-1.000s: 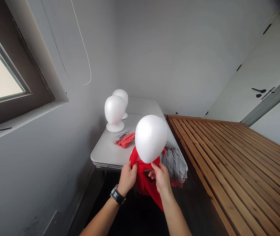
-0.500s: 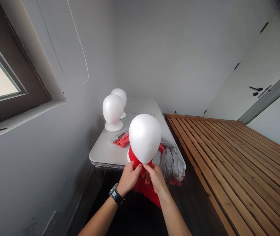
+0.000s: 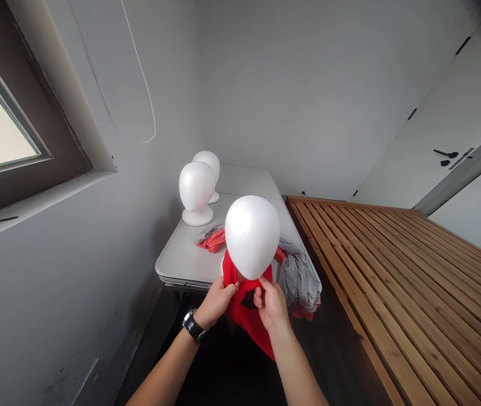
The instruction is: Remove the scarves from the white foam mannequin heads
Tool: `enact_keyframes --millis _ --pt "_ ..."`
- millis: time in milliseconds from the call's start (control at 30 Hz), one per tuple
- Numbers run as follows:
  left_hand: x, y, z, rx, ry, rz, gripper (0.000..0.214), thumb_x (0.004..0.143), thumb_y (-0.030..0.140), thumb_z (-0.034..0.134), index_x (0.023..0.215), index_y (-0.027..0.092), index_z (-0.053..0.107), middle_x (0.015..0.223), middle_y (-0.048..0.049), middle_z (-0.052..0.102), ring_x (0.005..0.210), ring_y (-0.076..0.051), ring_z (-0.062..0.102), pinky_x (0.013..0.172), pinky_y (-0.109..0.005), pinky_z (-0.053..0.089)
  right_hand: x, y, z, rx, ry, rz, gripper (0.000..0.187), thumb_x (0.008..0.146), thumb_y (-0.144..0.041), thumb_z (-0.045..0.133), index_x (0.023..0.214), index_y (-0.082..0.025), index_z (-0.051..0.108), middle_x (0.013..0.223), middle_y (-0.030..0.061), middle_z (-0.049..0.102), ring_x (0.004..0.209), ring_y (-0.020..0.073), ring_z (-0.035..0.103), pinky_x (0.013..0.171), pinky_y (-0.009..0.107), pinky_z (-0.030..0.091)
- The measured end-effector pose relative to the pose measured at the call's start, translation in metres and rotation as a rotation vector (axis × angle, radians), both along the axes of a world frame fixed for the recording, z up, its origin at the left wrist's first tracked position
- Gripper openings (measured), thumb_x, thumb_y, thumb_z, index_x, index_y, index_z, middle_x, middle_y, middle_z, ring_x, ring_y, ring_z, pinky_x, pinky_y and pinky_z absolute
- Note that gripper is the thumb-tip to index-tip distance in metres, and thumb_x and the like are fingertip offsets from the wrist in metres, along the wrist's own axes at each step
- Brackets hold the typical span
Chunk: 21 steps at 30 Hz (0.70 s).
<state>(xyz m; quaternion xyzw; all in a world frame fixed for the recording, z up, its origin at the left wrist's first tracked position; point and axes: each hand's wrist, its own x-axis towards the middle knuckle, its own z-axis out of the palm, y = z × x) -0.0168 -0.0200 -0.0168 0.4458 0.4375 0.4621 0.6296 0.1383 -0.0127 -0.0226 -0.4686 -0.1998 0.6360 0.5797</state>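
— What has changed? 
— The foam head (image 3: 252, 235) sits slightly further right than half a second ago. Both hands remain below it, left hand (image 3: 215, 303) and right hand (image 3: 270, 304) with fingers pinched on the red cloth (image 3: 246, 316) around its neck, at the table (image 3: 185, 256) edge.

— Risks? 
— Pulling hard may tip the light head or slip the cloth off.

— Any writing? 
— None readable.

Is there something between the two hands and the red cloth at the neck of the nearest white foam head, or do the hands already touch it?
Nothing stands between them. The left hand and the right hand both pinch the red cloth just under the foam head. The grey cloth lies to the right, apart from the fingers.
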Motion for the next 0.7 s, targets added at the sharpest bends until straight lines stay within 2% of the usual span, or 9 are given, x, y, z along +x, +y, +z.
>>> enact_keyframes --millis 133,267,400,500,600,700 --pt "-0.008 0.002 -0.011 -0.070 -0.112 0.078 0.018 0.071 0.026 0.061 0.065 0.019 0.044 0.062 0.0036 0.045 0.059 -0.009 0.035 0.058 -0.023 0.029 0.009 0.006 0.002 0.020 0.048 -0.050 0.058 0.059 -0.051 0.095 0.068 -0.022 0.046 0.048 -0.0076 0.049 0.038 0.0042 0.037 0.037 0.018 0.023" --pt "-0.031 0.002 -0.016 -0.119 -0.155 0.177 0.013 0.065 0.023 0.058 0.064 0.019 0.046 0.062 0.0030 0.046 0.058 -0.009 0.038 0.057 -0.023 0.030 0.034 0.018 0.004 0.008 0.075 -0.141 0.051 0.063 -0.042 0.092 0.072 -0.022 0.045 0.049 -0.0082 0.048 0.039 0.0050 0.038 0.036 0.018 0.026" --pt "-0.058 -0.004 -0.011 -0.132 -0.138 0.226 0.013 0.064 0.022 0.059 0.063 0.018 0.047 0.062 0.0030 0.045 0.057 -0.009 0.038 0.055 -0.022 0.030 0.063 0.034 0.009 0.022 0.095 -0.178 0.043 0.071 -0.036 0.085 0.072 -0.022 0.044 0.051 -0.0089 0.047 0.039 0.0047 0.038 0.036 0.017 0.028" --pt "-0.063 -0.008 -0.003 -0.168 -0.096 0.181 0.013 0.066 0.024 0.061 0.066 0.019 0.049 0.063 0.0029 0.047 0.056 -0.010 0.040 0.054 -0.023 0.032 0.067 0.039 0.012 0.017 0.069 -0.129 0.042 0.069 -0.037 0.086 0.073 -0.022 0.047 0.051 -0.0083 0.047 0.040 0.0056 0.040 0.036 0.017 0.029" --pt "-0.054 -0.010 0.007 -0.156 -0.034 0.105 0.011 0.071 0.025 0.061 0.070 0.019 0.051 0.067 0.0013 0.050 0.058 -0.011 0.044 0.055 -0.024 0.036 0.058 0.025 0.012 0.035 -0.036 -0.038 0.047 0.070 -0.053 0.089 0.080 -0.021 0.056 0.060 -0.0038 0.058 0.043 0.0072 0.045 0.037 0.019 0.030" --pt "-0.042 -0.012 0.014 -0.082 -0.008 0.063 0.010 0.073 0.023 0.061 0.071 0.018 0.052 0.071 0.0004 0.051 0.064 -0.011 0.046 0.060 -0.023 0.040 0.049 -0.009 0.004 0.110 -0.317 -0.073 0.056 0.076 -0.071 0.082 0.089 -0.020 0.062 0.059 -0.0038 0.058 0.040 0.0065 0.042 0.038 0.019 0.028"
